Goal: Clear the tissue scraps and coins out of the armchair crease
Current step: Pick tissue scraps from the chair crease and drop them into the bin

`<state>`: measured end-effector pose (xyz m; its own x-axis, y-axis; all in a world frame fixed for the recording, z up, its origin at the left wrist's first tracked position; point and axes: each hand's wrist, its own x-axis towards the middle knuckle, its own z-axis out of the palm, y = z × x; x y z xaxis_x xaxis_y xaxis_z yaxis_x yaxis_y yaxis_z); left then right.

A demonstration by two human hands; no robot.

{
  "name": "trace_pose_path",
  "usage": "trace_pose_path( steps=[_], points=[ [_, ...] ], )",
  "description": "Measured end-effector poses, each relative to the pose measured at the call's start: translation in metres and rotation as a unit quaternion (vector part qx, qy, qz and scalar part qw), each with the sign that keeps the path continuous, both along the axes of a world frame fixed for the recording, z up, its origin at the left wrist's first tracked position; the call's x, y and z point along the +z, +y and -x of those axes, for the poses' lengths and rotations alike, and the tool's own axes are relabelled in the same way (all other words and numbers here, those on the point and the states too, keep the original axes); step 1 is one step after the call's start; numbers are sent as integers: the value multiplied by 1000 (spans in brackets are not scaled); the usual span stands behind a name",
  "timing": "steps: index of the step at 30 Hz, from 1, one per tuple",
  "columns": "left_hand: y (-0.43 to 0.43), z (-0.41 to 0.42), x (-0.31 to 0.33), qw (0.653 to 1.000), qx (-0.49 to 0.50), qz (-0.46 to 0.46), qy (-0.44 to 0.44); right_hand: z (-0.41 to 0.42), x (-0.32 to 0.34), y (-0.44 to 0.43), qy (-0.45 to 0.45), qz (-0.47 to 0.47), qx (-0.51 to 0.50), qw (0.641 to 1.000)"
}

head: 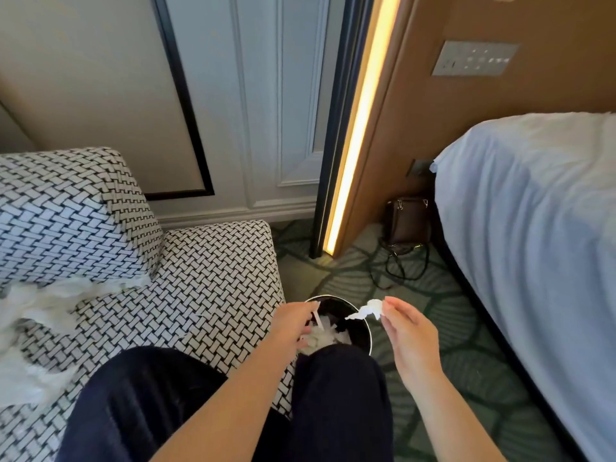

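A black round bin (365,323) stands on the carpet beside the woven-pattern armchair (213,281), with white tissue scraps (320,338) inside. My right hand (411,338) pinches a white tissue scrap (366,310) over the bin's rim. My left hand (295,323) reaches over the bin's left side, fingers curled down, with a thin white strip (318,320) at its fingertips. More white tissue (50,301) lies along the crease between the seat and backrest at the left. No coins are visible.
My dark-trousered legs (340,405) cover the seat's front edge and part of the bin. A bed with white linen (533,248) fills the right side. A brown bag (408,221) with trailing cords sits on the green patterned carpet by the wall.
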<state>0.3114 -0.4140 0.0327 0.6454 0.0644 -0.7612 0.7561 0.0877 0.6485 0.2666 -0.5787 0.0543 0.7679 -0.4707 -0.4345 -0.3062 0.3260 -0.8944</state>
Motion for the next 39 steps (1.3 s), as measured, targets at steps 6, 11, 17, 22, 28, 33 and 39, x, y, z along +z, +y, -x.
trace_pose_path(
  steps=[6, 11, 17, 22, 28, 33, 39],
  points=[
    [-6, 1, 5, 999, 19, 47, -11, 1, -15, -8, 38, -165, -20, 985],
    [8, 5, -1, 996, 69, 40, -47, -2, -31, -8, 75, -342, -120, 929],
    [24, 14, -5, 992, 86, 43, -76, -17, -32, -3, 99, -366, -115, 918],
    [31, 18, -1, 990, 102, 49, -88, -24, -26, -6, 104, -313, 5, 944],
    [33, 22, 4, 991, 83, 40, -100, -16, -23, -10, 106, -262, 71, 957],
    [38, 27, 7, 991, 74, 44, -104, -6, -18, 0, 98, -236, 88, 963],
    [53, 33, 21, 986, 85, 70, -122, -9, 0, 23, 68, -191, 118, 972]
  ],
)
